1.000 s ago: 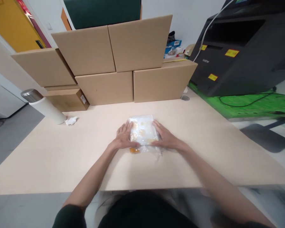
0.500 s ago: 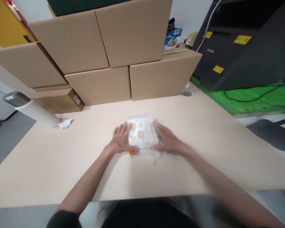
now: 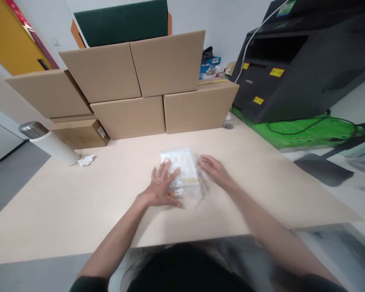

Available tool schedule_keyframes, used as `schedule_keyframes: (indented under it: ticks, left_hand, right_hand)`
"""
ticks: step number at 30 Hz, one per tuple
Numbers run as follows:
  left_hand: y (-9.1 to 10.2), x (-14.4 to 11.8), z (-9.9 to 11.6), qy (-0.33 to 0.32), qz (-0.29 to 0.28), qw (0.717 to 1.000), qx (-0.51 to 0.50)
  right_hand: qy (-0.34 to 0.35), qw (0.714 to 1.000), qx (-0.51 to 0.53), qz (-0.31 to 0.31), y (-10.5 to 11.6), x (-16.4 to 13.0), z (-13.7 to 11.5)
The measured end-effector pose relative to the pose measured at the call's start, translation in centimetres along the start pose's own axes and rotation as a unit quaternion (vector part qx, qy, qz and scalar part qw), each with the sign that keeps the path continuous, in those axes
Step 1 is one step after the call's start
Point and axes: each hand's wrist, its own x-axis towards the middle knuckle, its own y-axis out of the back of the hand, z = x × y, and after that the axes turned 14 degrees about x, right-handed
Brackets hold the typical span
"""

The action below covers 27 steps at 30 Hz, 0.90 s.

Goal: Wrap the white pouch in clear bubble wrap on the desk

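Note:
A clear plastic bag [image 3: 182, 170] with pale round pieces and a bit of orange inside lies flat on the light wooden desk [image 3: 79, 202]. My left hand [image 3: 161, 186] lies palm down on the bag's left half, fingers spread. My right hand [image 3: 213, 170] touches the bag's crinkled right edge, fingers slightly curled on the plastic. Whether it pinches the plastic is unclear.
Stacked cardboard boxes [image 3: 140, 89] stand along the desk's back edge. A white flask with a steel cap [image 3: 48, 142] and a crumpled tissue [image 3: 86, 160] sit at the left. A black printer [image 3: 298, 61] on a green mat [image 3: 310, 132] stands at the right.
My left hand has slid from the bag's left edge onto its top. My right hand has shifted off the bag to its right edge. The camera view tilted a little.

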Motion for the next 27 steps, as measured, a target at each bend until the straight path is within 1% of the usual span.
schedule_keyframes:
  ticks: [2, 5, 7, 8, 10, 12, 13, 14, 16, 18, 19, 20, 21, 23, 24, 25, 26, 27]
  left_hand:
    - [-0.5, 0.1, 0.5, -0.009, 0.002, 1.000, 0.011]
    - [-1.2, 0.3, 0.5, 0.004, 0.057, 0.998, -0.025]
    - [-1.5, 0.4, 0.4, 0.006, 0.109, 0.990, -0.094]
    - [-1.4, 0.4, 0.5, 0.006, 0.137, 0.981, -0.140]
    - [-1.2, 0.4, 0.8, 0.012, 0.199, 0.948, -0.246]
    - [-0.9, 0.4, 1.5, 0.036, 0.258, 0.897, -0.356]
    - [-0.6, 0.4, 1.8, 0.058, 0.283, 0.864, -0.413]
    - [-0.4, 0.5, 2.2, 0.083, 0.304, 0.824, -0.471]
    - [-0.1, 0.4, 2.6, 0.139, 0.338, 0.725, -0.584]
    - [0.1, 0.0, 2.7, 0.179, 0.362, 0.619, -0.674]
    - [0.1, -0.4, 2.6, 0.193, 0.368, 0.572, -0.707]
    - [0.0, -1.0, 2.5, 0.205, 0.364, 0.533, -0.736]
    - [-0.2, -1.6, 2.4, 0.216, 0.350, 0.500, -0.762]
    - [-0.8, -3.1, 2.5, 0.237, 0.309, 0.444, -0.807]
    - [-1.2, -3.8, 2.7, 0.247, 0.294, 0.424, -0.820]
    - [-1.6, -4.5, 3.1, 0.254, 0.291, 0.410, -0.826]
    - [-1.9, -5.0, 3.5, 0.259, 0.299, 0.405, -0.824]
    - [-2.2, -5.4, 3.9, 0.266, 0.319, 0.408, -0.813]
  right_hand:
    - [0.013, 1.000, -0.019, -0.011, -0.2, 0.0, 0.0]
    - [0.017, 0.999, -0.039, 0.005, -0.4, -0.1, 0.1]
    - [0.013, 0.999, -0.030, 0.016, -0.6, -0.2, 0.1]
    - [0.011, 1.000, -0.015, 0.018, -0.7, -0.2, 0.1]
    - [0.001, 0.999, 0.039, 0.012, -0.9, -0.3, 0.1]
    - [-0.025, 0.993, 0.116, -0.005, -1.1, -0.3, -0.1]
    - [-0.040, 0.987, 0.156, -0.012, -1.2, -0.3, -0.2]
    - [-0.053, 0.980, 0.193, -0.016, -1.3, -0.3, -0.3]
    - [-0.068, 0.965, 0.255, 0.001, -1.3, -0.2, -0.7]
    - [-0.063, 0.950, 0.301, 0.047, -1.2, -0.1, -1.2]
    - [-0.058, 0.943, 0.321, 0.071, -1.1, 0.0, -1.4]
    - [-0.051, 0.934, 0.341, 0.088, -0.9, 0.1, -1.7]
    - [-0.044, 0.926, 0.363, 0.100, -0.7, 0.2, -1.9]
    - [-0.029, 0.906, 0.406, 0.114, -0.2, 0.3, -2.3]
    - [-0.023, 0.896, 0.427, 0.120, -0.1, 0.4, -2.5]
    - [-0.019, 0.886, 0.445, 0.129, 0.1, 0.4, -2.5]
    - [-0.016, 0.877, 0.461, 0.138, 0.2, 0.4, -2.5]
    - [-0.016, 0.870, 0.471, 0.146, 0.3, 0.4, -2.4]
